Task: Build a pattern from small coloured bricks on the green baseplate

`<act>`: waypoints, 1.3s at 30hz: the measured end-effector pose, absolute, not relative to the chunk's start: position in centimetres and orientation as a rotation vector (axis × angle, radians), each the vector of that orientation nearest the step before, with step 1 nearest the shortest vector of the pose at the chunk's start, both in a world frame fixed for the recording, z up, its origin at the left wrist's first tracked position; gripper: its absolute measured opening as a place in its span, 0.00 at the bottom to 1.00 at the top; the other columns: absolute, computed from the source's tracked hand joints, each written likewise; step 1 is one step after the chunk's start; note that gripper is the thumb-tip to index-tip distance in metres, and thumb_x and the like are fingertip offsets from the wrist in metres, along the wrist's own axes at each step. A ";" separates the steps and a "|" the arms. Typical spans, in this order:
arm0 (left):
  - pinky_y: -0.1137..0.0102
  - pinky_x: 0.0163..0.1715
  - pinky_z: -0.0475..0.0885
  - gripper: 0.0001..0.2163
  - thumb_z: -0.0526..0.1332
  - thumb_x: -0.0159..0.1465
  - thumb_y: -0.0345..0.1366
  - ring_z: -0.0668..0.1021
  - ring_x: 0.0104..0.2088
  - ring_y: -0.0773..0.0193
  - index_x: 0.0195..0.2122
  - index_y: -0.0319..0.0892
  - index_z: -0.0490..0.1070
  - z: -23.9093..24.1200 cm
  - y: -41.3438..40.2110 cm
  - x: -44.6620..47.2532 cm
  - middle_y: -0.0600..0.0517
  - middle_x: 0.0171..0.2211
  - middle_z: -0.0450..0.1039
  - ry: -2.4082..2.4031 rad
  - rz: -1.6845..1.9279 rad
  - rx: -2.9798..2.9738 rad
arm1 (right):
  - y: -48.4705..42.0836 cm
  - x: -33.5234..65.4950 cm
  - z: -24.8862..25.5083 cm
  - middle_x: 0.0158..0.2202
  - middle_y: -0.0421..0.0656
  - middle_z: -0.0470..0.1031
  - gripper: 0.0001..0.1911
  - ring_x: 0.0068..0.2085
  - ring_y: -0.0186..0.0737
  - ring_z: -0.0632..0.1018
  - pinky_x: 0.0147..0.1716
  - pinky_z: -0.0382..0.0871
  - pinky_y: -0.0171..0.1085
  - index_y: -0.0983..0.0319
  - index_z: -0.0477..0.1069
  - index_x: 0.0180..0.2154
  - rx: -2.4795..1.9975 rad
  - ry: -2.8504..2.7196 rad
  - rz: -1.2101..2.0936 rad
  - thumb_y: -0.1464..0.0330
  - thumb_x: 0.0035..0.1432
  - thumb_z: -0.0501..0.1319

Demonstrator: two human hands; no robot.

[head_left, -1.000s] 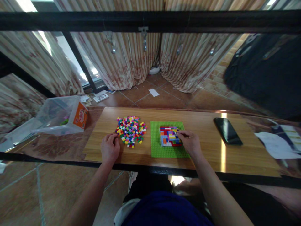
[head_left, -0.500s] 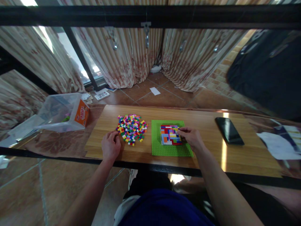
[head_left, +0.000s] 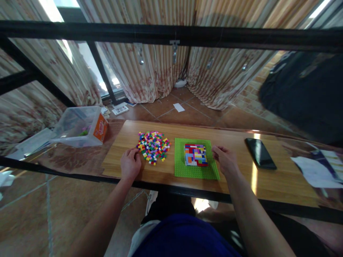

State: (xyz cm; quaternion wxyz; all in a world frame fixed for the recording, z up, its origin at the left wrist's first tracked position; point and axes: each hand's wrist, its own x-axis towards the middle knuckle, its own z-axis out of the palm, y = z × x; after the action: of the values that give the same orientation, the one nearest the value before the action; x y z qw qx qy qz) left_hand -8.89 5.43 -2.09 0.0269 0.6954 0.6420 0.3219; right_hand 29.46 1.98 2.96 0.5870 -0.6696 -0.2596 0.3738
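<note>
A green baseplate [head_left: 180,167] lies on the wooden table [head_left: 235,178] with a square patch of coloured bricks [head_left: 195,155] built on it. A pile of loose small coloured bricks [head_left: 153,146] lies to its left. My left hand [head_left: 130,164] rests on the table beside the pile's near left edge, fingers curled closed; what they hold, if anything, is hidden. My right hand [head_left: 225,160] sits at the baseplate's right edge, fingers loosely curled, apart from the built patch, with nothing visible in it.
A black phone [head_left: 259,153] lies on the table to the right, with papers [head_left: 316,166] beyond it. A clear plastic box with an orange label [head_left: 83,126] stands at the left. A black metal bar [head_left: 171,34] crosses overhead, and curtains hang behind the table.
My right hand has drawn back to the right, off the built brick patch to the baseplate's edge. My left hand stays by the pile. The view has tilted up slightly.
</note>
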 end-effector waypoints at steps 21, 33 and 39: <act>0.57 0.50 0.72 0.12 0.53 0.64 0.33 0.77 0.47 0.52 0.41 0.40 0.76 -1.9 4.9 -8.5 0.43 0.43 0.76 1.999 0.989 2.080 | 5.2 14.5 2.9 0.45 0.51 0.78 0.14 0.47 0.47 0.76 0.47 0.65 0.39 0.61 0.78 0.43 -1.912 -2.175 0.364 0.70 0.64 0.54; 0.56 0.50 0.73 0.12 0.54 0.63 0.33 0.77 0.47 0.51 0.40 0.40 0.76 -1.8 5.1 -8.7 0.42 0.42 0.77 1.988 1.000 2.096 | 6.5 13.9 2.9 0.48 0.53 0.76 0.19 0.49 0.46 0.75 0.47 0.65 0.38 0.65 0.75 0.48 -1.981 -2.271 0.364 0.76 0.65 0.48; 0.55 0.50 0.73 0.12 0.53 0.63 0.35 0.77 0.46 0.51 0.39 0.40 0.76 -1.9 5.4 -9.1 0.41 0.42 0.76 1.965 1.011 2.117 | 4.2 14.7 4.2 0.44 0.49 0.78 0.17 0.45 0.43 0.77 0.46 0.66 0.37 0.62 0.77 0.44 -1.857 -2.007 0.431 0.73 0.67 0.49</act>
State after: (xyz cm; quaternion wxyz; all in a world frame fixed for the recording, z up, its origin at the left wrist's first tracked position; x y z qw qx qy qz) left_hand -9.05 5.39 -1.89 0.0408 0.6911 0.6416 0.3302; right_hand 14.71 4.19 4.19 0.1856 -0.6592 -0.7124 0.1530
